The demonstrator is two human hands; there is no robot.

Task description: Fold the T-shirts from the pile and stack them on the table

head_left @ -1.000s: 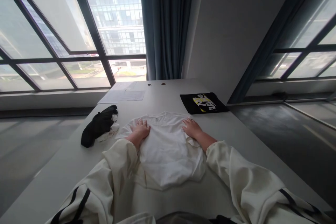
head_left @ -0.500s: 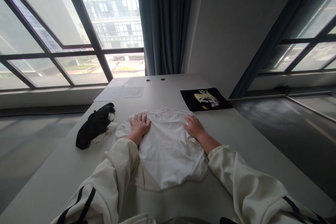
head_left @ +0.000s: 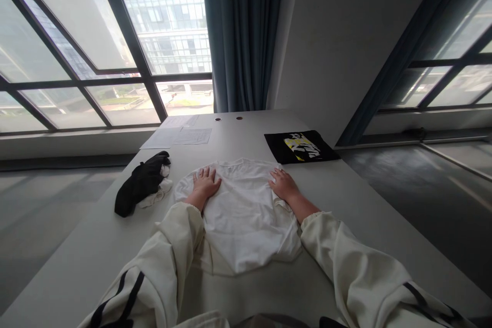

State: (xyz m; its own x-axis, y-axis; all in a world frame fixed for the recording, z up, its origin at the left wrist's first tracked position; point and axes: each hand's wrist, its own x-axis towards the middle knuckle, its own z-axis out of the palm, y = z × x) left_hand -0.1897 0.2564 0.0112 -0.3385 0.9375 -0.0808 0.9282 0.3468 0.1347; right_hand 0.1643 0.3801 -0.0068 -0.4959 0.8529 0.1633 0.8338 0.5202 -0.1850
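The left grip (head_left: 206, 183) lies wide and palm down, its fingers spread over the upper part of a white T-shirt (head_left: 246, 215), pressing on the cloth with nothing clasped between them. The right grip (head_left: 283, 184) rests at the opposite shoulder of the shirt, its fingers extended and closer together, also palm down; whether its fingertips catch any cloth at the edge cannot be told. The shirt sits beneath and between the two grips, spread on the white table (head_left: 96, 246): its collar (head_left: 235, 165) is between them and slightly farther from the person, while its body runs back from them toward the person, lightly wrinkled, to an uneven lower edge. To the left of the left grip, some of the shirt reaches out past the fingers, and farther left, apart from it, lies a crumpled black bundle (head_left: 140, 184) with pale cloth (head_left: 157, 196) showing along its near side. Beyond the right grip and a little to its right, a flat black cloth (head_left: 302, 147) with a yellow and white print lies close to the shirt's shoulder. Well beyond the left grip, papers (head_left: 190, 136) lie toward the table's far end, and a blue curtain (head_left: 242, 36) hangs behind that end.
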